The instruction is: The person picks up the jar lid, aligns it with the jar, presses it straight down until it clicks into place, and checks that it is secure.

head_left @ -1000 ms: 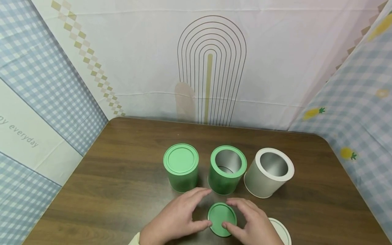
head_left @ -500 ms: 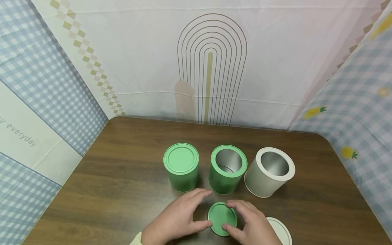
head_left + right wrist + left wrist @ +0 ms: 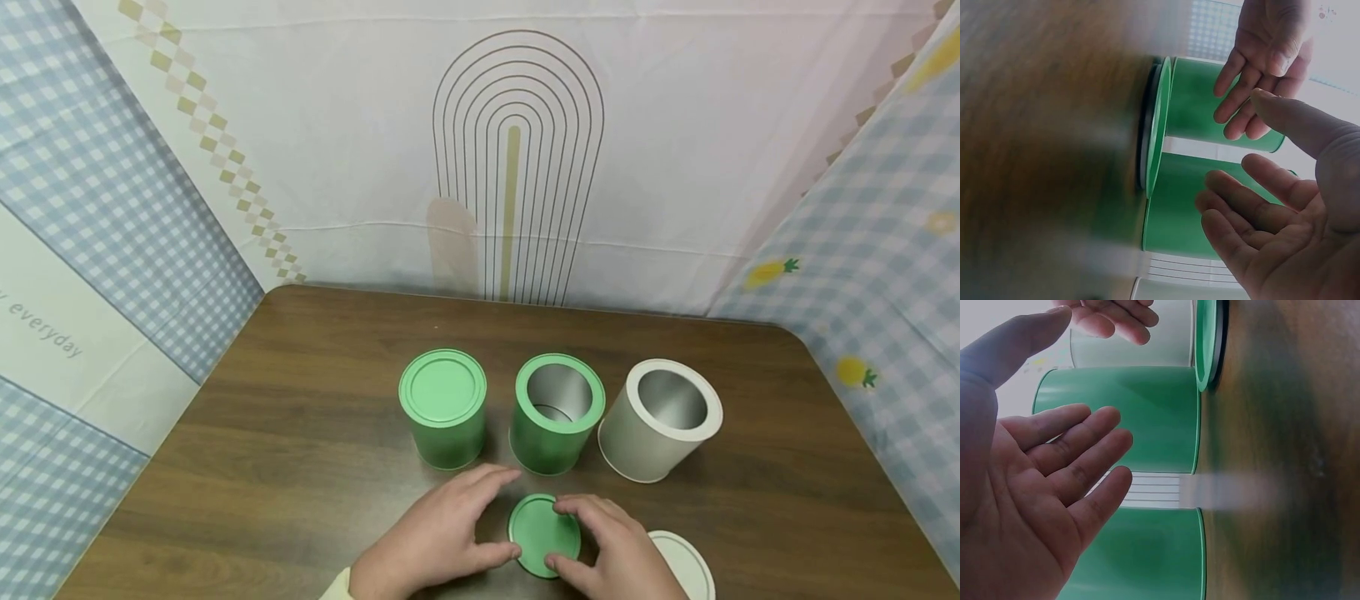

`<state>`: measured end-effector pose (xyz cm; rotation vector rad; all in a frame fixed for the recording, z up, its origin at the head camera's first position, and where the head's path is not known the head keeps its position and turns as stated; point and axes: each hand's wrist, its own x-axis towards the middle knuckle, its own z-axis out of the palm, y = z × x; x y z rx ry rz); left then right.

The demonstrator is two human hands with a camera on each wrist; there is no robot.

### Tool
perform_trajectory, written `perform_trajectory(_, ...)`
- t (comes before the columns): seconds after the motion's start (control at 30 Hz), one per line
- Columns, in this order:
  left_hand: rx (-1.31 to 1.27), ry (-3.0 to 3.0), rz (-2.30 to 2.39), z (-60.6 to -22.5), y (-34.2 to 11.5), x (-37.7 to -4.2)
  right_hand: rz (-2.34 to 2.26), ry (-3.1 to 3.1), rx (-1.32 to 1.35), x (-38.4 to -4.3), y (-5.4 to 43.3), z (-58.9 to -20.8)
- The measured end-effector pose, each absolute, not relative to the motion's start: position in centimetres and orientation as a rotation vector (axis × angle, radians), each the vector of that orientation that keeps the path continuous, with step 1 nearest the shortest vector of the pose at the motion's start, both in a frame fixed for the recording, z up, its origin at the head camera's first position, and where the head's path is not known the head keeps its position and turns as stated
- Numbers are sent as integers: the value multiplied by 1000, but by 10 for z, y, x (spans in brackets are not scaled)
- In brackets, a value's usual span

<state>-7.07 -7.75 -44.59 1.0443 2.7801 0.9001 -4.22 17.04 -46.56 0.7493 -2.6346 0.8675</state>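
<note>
In the head view a green lid (image 3: 538, 535) lies flat on the table below the open green can (image 3: 546, 448). My left hand (image 3: 442, 533) hovers at its left side, fingers loosely bent and apart. On the other side is my right hand (image 3: 621, 552), its thumb and fingers spread over the lid's right part. Both wrist views show space between the hands and the lid (image 3: 1159, 128), which has a dark underside edge. Neither hand holds anything. Part of the white lid (image 3: 686, 568) is hidden by the right hand or cut off by the frame.
Behind the hands stand a green can with its lid on (image 3: 448, 440) at the left and an open white can (image 3: 637, 443) at the right. The wooden table (image 3: 285, 467) meets a patterned cloth backdrop (image 3: 337, 150), with checked cloth at both sides.
The view has shifted very slightly. Both hands hover in nearly the same place, and the lids and cans have not moved on the table.
</note>
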Motion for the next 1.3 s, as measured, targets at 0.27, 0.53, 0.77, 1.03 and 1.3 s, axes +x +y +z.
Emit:
perform_trajectory(0.27,1060,2778,871,-452,-75,-71,870,-2714,720,-42,170,-468)
perform_trajectory(0.53,1106,2788,829,-457,-72,-68,904,-2811,689,-43,172,-468)
perform_trajectory(0.77,1118,2787,820,-459,-71,-68,895,-2851,666,-43,173,-468)
perform_trajectory(1.03,1123,2783,807,-462,-69,-68,886,-2912,635,-44,174,-469)
perform_trajectory(1.3,1087,2769,774,-465,-69,-68,876,-2916,738,-45,179,-476)
